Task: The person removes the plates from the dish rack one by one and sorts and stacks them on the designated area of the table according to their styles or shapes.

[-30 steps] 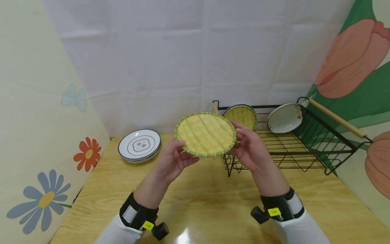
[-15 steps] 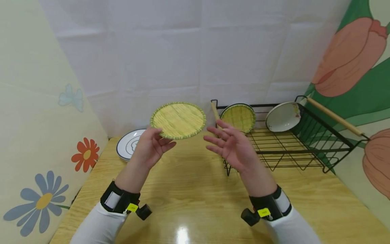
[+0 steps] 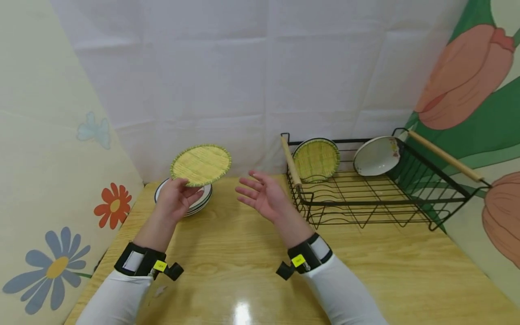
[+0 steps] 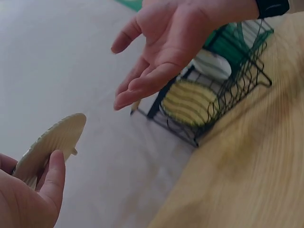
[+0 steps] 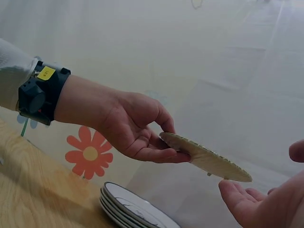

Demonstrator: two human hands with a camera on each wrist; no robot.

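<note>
A round yellow woven mat [image 3: 201,165] with a green stitched rim is up in the air above the stack of white plates [image 3: 206,198]. My left hand [image 3: 174,198] pinches its near left edge, thumb on top and fingers beneath. Seen edge-on in the right wrist view, the mat [image 5: 209,159] tilts slightly. To the right of it my right hand [image 3: 266,196] is held palm up with fingers extended, apart from the mat in the head view. The plates, blue-rimmed and stacked, are partly hidden by the mat and left hand.
A black wire dish rack [image 3: 378,203] with wooden handles stands at the right. Inside it, a second woven mat [image 3: 316,160] leans against a dark-rimmed round thing, and a white bowl [image 3: 375,157] is tipped on its side. A white cloth wall [image 3: 203,81] rises behind the wooden table [image 3: 227,271].
The mat has moved left in my left hand, from the middle to over the plates. My right hand has let go of its right edge and shifted left as well.
</note>
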